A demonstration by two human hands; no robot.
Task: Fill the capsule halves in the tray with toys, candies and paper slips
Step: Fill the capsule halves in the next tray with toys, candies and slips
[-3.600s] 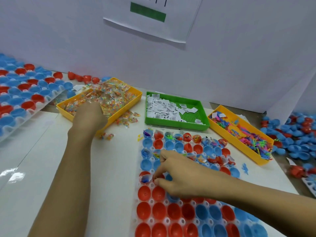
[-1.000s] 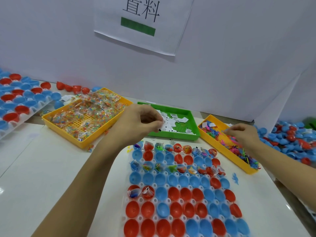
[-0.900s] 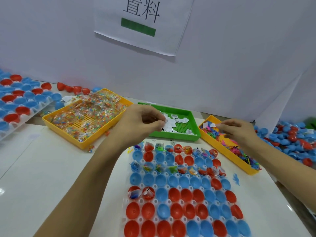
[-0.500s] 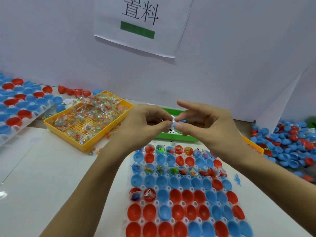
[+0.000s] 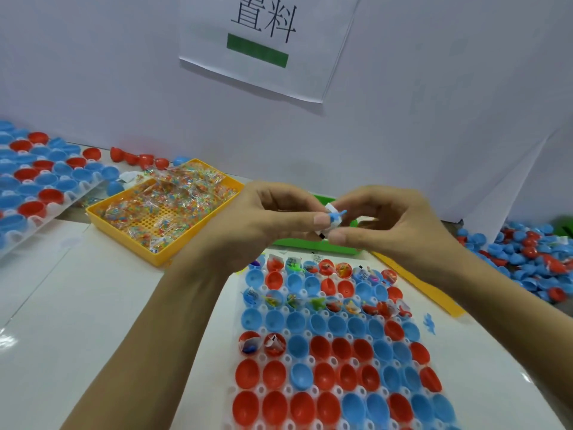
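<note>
Blue plastic toy [image 5: 336,216] and a white paper slip [image 5: 331,209] sit pinched between the left hand [image 5: 266,221] and right hand [image 5: 390,225], raised above the far end of the capsule tray [image 5: 263,360]. Bundling looks underway; next, I'd guess, comes lowering it into the empty blue half [image 5: 298,345] beside the two filled red ones.

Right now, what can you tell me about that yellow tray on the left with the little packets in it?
The yellow tray looks like hard plastic, rectangular with low walls and a floor perforated with small holes, bare in a patch near its middle. It lies flat on the white table, turned at an angle, left of both hands, which do not touch it. Small clear candy packets of multicoloured bits lie heaped in it, thickest toward the far corner. Its right corner lies close to the green tray, mostly hidden behind the hands.
</note>
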